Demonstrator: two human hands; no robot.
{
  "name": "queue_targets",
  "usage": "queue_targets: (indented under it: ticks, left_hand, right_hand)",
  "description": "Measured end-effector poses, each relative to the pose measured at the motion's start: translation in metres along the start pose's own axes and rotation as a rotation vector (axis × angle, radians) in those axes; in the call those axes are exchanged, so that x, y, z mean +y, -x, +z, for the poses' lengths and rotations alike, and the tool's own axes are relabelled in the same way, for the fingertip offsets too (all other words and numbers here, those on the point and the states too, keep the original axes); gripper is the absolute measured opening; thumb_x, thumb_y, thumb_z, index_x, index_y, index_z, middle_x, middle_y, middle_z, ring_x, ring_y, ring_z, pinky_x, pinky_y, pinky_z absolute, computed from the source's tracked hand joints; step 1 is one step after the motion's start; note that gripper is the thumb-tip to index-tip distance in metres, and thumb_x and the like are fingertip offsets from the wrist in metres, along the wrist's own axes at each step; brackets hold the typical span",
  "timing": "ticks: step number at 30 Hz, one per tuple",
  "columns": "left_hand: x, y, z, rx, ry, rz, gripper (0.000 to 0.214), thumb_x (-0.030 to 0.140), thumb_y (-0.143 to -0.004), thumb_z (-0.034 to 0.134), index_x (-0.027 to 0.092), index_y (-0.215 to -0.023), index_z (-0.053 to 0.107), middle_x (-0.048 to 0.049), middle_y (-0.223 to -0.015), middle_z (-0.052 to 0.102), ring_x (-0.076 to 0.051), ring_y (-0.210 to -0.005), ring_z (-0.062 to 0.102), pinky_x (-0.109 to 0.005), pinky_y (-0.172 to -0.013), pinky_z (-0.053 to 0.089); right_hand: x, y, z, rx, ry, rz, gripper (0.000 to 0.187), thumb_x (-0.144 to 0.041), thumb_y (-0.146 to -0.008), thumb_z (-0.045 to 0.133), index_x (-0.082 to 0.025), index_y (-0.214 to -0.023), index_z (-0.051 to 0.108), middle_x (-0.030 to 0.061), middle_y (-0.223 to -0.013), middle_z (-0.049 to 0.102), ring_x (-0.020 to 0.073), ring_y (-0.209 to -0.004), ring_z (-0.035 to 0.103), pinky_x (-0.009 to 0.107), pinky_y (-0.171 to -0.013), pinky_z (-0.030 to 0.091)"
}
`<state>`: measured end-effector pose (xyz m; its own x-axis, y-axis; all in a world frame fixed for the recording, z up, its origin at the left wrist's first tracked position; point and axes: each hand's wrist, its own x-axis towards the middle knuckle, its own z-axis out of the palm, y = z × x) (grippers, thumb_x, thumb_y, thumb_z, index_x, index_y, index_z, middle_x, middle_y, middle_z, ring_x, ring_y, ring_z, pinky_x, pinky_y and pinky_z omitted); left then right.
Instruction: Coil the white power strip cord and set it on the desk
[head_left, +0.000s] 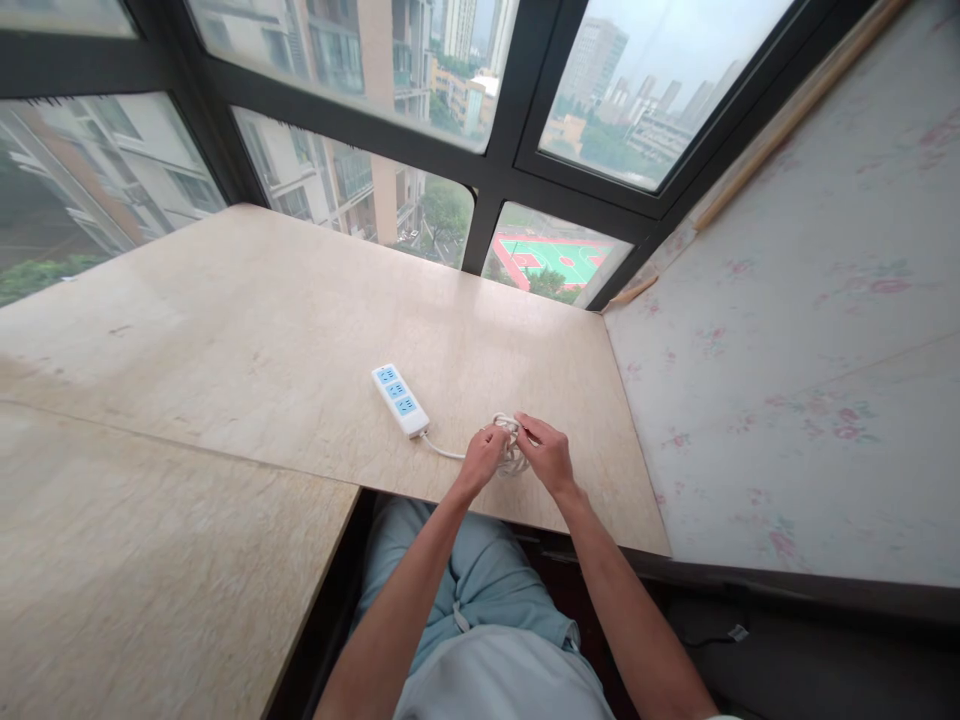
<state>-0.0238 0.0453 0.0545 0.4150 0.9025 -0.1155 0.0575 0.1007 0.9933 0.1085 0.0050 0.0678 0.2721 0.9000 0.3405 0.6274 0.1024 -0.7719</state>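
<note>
The white power strip (400, 401) lies flat on the pale surface (300, 300), its three blue socket panels facing up and its long body slanting so that the cord end is nearer the person. The white cord (514, 463) leaves that end, runs a short way along the surface and gathers into a loose, tangled bundle to the right of the power strip and slightly nearer the person.

Both hands are at this bundle. The left hand (484, 455), the one closer to the power strip, is narrow, its fingers curled in around the near-strip side of the loops, back of the hand up. The right hand (545, 452), farther right of the power strip, faces it from the other side of the bundle, wrist bent inward, thumb and forefinger brought together on a loop at the top. The fingertips partly cover the cord, so exactly which strands each one pinches is hard to tell.

The left forearm (409, 610) rises from the near side, passing just right of the power strip's near end; the right forearm (626, 600) slants in from farther right, so the two converge. Beyond the power strip stands a dark window frame (481, 235); well to its right is a flower-patterned wall (780, 330).
</note>
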Motion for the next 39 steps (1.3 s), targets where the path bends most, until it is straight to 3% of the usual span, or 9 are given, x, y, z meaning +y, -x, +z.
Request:
queue_targets:
  ticks: [7, 10, 14, 20, 24, 28, 33, 39]
  left_hand:
    - [0.0, 0.007, -0.003, 0.01, 0.16, 0.035, 0.042, 0.052, -0.083, 0.05, 0.017, -0.061, 0.047, 0.0034, -0.063, 0.043, -0.011, -0.062, 0.041, -0.024, -0.06, 0.035]
    - [-0.001, 0.007, -0.004, -0.014, 0.203, -0.009, 0.043, 0.054, -0.082, 0.051, 0.017, -0.062, 0.046, 0.0041, -0.061, 0.041, -0.01, -0.06, 0.039, -0.023, -0.058, 0.033]
    - [-0.004, 0.007, -0.005, -0.03, 0.207, -0.026, 0.041, 0.054, -0.08, 0.051, 0.017, -0.061, 0.046, 0.0036, -0.06, 0.041, -0.01, -0.059, 0.039, -0.024, -0.057, 0.033]
    - [-0.002, 0.009, -0.006, -0.051, 0.1, 0.046, 0.035, 0.048, -0.085, 0.046, 0.018, -0.067, 0.047, 0.0029, -0.065, 0.045, -0.012, -0.062, 0.042, -0.025, -0.06, 0.034]
    - [-0.003, 0.013, -0.001, -0.029, -0.073, 0.123, 0.03, 0.04, -0.091, 0.04, 0.019, -0.071, 0.048, 0.002, -0.068, 0.05, -0.013, -0.064, 0.044, -0.025, -0.061, 0.034]
    - [-0.007, 0.019, 0.003, -0.027, -0.213, 0.18, 0.03, 0.031, -0.092, 0.038, 0.019, -0.067, 0.048, 0.0009, -0.067, 0.053, -0.014, -0.064, 0.046, -0.026, -0.062, 0.033]
    - [-0.007, 0.02, 0.007, 0.003, -0.259, 0.206, 0.031, 0.032, -0.092, 0.04, 0.019, -0.065, 0.049, 0.0004, -0.067, 0.055, -0.014, -0.065, 0.048, -0.026, -0.062, 0.034]
    - [-0.007, 0.019, 0.009, 0.013, -0.353, 0.272, 0.032, 0.031, -0.092, 0.042, 0.019, -0.064, 0.048, -0.0007, -0.068, 0.057, -0.015, -0.069, 0.049, -0.028, -0.068, 0.035]
  right_hand:
    - [-0.001, 0.002, 0.004, 0.036, -0.274, 0.239, 0.033, -0.037, -0.073, 0.071, -0.017, -0.1, 0.073, 0.0102, -0.106, 0.073, 0.0263, -0.092, 0.071, 0.047, -0.086, 0.058]
    - [-0.001, 0.005, 0.001, 0.038, -0.275, 0.173, 0.028, -0.038, -0.075, 0.071, -0.017, -0.094, 0.074, 0.011, -0.11, 0.071, 0.0265, -0.098, 0.069, 0.044, -0.086, 0.058]
    - [-0.004, 0.009, -0.002, 0.018, -0.106, -0.004, 0.02, -0.035, -0.084, 0.061, -0.019, -0.09, 0.072, 0.0108, -0.113, 0.07, 0.0248, -0.105, 0.066, 0.037, -0.076, 0.061]
    - [-0.003, 0.009, 0.0, -0.043, 0.082, -0.149, 0.025, -0.032, -0.09, 0.052, -0.017, -0.105, 0.066, 0.0144, -0.12, 0.064, 0.0232, -0.103, 0.066, 0.035, -0.078, 0.061]
    - [-0.003, 0.007, -0.002, -0.058, 0.169, -0.167, 0.034, -0.035, -0.091, 0.051, -0.019, -0.12, 0.059, 0.0105, -0.103, 0.069, 0.0226, -0.09, 0.068, 0.038, -0.078, 0.06]
    - [-0.005, 0.005, -0.005, -0.136, 0.253, -0.214, 0.034, -0.034, -0.093, 0.047, -0.018, -0.121, 0.058, 0.0088, -0.094, 0.07, 0.0227, -0.088, 0.069, 0.037, -0.079, 0.058]
    - [-0.001, 0.006, -0.009, -0.189, 0.336, -0.22, 0.037, -0.035, -0.095, 0.042, -0.016, -0.123, 0.056, 0.0105, -0.094, 0.071, 0.0237, -0.083, 0.07, 0.036, -0.073, 0.057]
    - [0.008, 0.012, -0.003, -0.078, 0.239, -0.086, 0.032, -0.037, -0.096, 0.04, -0.017, -0.112, 0.06, 0.014, -0.113, 0.069, 0.024, -0.093, 0.069, 0.037, -0.078, 0.055]
